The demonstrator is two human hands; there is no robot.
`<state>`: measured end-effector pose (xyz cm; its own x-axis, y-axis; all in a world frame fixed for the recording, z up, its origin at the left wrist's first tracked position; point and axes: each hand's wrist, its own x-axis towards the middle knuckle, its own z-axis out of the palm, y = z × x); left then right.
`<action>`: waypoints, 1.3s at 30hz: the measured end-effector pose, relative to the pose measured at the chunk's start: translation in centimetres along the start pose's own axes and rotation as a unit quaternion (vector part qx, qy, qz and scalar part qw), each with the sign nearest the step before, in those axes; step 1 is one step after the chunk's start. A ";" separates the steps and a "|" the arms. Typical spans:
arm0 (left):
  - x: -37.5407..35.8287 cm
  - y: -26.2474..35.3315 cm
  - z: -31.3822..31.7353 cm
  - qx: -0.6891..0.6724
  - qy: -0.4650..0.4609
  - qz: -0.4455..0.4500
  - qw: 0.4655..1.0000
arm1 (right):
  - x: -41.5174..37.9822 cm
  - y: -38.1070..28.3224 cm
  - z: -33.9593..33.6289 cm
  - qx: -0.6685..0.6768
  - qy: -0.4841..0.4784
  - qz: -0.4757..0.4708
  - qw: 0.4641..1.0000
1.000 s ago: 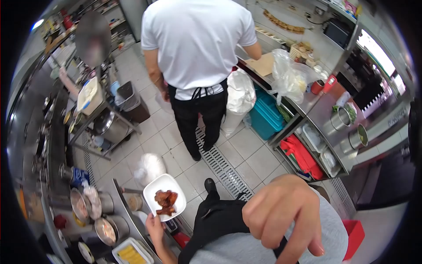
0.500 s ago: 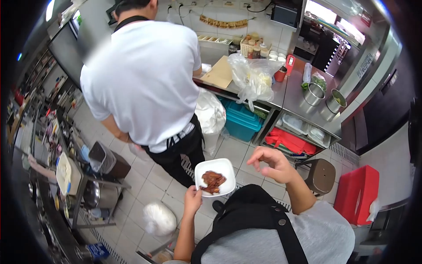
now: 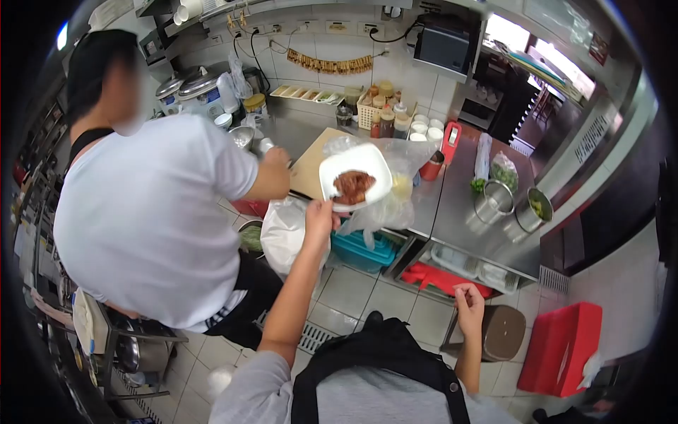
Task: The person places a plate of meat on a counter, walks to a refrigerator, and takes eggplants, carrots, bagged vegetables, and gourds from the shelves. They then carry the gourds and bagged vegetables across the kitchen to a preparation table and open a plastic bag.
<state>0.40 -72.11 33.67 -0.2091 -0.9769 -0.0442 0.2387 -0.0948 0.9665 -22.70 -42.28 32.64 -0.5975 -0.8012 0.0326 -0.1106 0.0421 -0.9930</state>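
One dish (image 3: 335,168): being clamped at seven o'clock by left hand (image 3: 320,220).
Right hand (image 3: 470,307): being held curled, fingertip contact unclear.

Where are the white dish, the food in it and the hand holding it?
White dish (image 3: 359,157): head view, bare inside beyond the food.
Food (image 3: 354,186): head view, middle of the brown pile.
Left hand (image 3: 320,218): head view, middle of the hand.

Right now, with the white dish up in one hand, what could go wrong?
The left hand grips the white dish only by its edge, so it might tip and spill the brown food. The co-worker's arm, off to the left, might bump it. The dish could also catch on the clear plastic bag that shows behind it.
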 end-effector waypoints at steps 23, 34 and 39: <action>62.7 -6.1 -5.0 -0.001 0.424 -0.056 0.904 | 19.1 -2.6 8.2 -0.186 0.127 0.164 0.960; 72.1 -10.2 -6.3 -0.030 0.174 -0.068 0.982 | 23.9 -1.2 12.1 -0.128 0.063 0.220 0.965; 67.8 -9.9 -6.8 0.039 0.181 -0.076 0.980 | 24.0 1.3 11.1 -0.061 0.044 0.250 0.965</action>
<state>-9.72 -138.74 19.39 0.1176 -0.9578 -0.2622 0.1554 -0.2430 0.9575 -28.37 -68.02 30.91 -0.6654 -0.6084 -0.4325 0.1205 0.4842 -0.8666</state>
